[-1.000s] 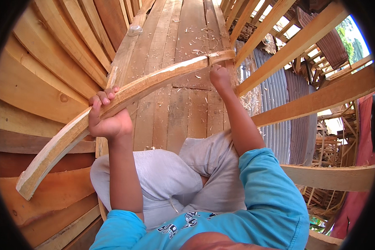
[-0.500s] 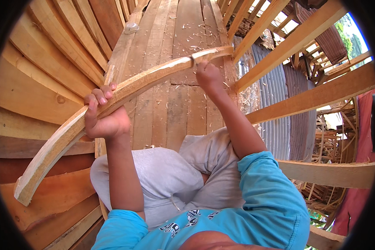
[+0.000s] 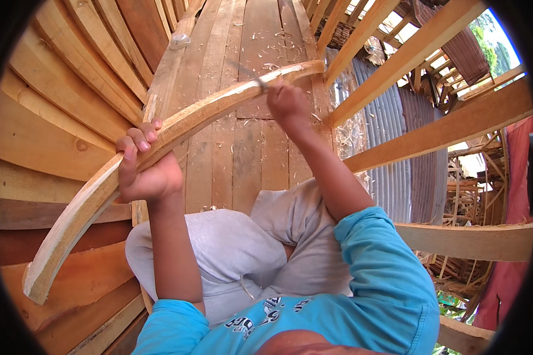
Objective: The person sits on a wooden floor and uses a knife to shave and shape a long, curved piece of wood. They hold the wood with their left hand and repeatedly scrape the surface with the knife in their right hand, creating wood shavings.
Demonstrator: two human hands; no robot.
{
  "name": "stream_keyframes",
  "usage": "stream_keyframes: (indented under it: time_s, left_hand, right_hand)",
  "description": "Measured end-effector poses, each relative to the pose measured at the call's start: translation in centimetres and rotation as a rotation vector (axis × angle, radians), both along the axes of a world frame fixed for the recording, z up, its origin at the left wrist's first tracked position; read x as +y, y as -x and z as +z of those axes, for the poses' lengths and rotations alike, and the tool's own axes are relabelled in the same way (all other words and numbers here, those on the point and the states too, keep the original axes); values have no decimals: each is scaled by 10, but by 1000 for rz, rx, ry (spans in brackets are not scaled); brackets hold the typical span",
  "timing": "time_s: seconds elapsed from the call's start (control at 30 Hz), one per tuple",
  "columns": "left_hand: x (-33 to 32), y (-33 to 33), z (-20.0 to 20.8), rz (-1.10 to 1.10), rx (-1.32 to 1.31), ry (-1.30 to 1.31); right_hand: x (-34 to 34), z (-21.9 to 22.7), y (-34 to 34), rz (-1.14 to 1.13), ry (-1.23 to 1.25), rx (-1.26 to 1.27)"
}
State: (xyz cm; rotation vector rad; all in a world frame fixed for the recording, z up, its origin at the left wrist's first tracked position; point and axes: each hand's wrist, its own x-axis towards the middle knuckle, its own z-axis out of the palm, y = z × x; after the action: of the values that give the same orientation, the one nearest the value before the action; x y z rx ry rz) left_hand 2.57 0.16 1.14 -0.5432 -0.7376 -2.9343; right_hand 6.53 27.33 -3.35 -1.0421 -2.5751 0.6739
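A long curved wooden bar [image 3: 210, 109], whose shaved upper edge is paler, slants across my lap from lower left to upper right. My left hand [image 3: 153, 171] is closed around it left of its middle, fingers over the top. Near the bar's far right part, my right hand [image 3: 290, 106] is closed in a fist on a knife [image 3: 259, 81]. Its thin blade lies across the bar's upper edge and is smeared by motion; the fist hides the handle.
Wood shavings [image 3: 272, 50] are scattered over the plank floor [image 3: 251, 154]. Curved boards [image 3: 47, 130] form a wall on the left. Spaced wooden beams [image 3: 432, 139] stand on the right, with corrugated metal sheets [image 3: 391, 154] beyond. A small clear object [image 3: 179, 41] lies at the far left.
My right hand has drawn the knife a little left along the bar. The bar's right end has shifted slightly left and up; my left hand keeps its hold.
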Motion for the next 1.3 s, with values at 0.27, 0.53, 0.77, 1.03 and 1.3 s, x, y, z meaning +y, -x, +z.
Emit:
stream_keyframes:
  time_s: [0.27,0.53,0.77,1.03,1.3]
  left_hand:
    - [-5,9,-6,25,-73,-18]
    - [5,9,-7,17,-197,-23]
    - [-4,2,3,15,-50,-15]
    - [-9,10,-10,63,-140,-28]
    - [2,6,-7,7,-130,-23]
  right_hand:
    - [35,-42,5,-107,8,75]
    - [74,-49,0,-192,-48,79]
    - [-2,-6,2,84,-62,28]
    - [1,-19,7,7,69,13]
    - [90,-72,0,-322,35,77]
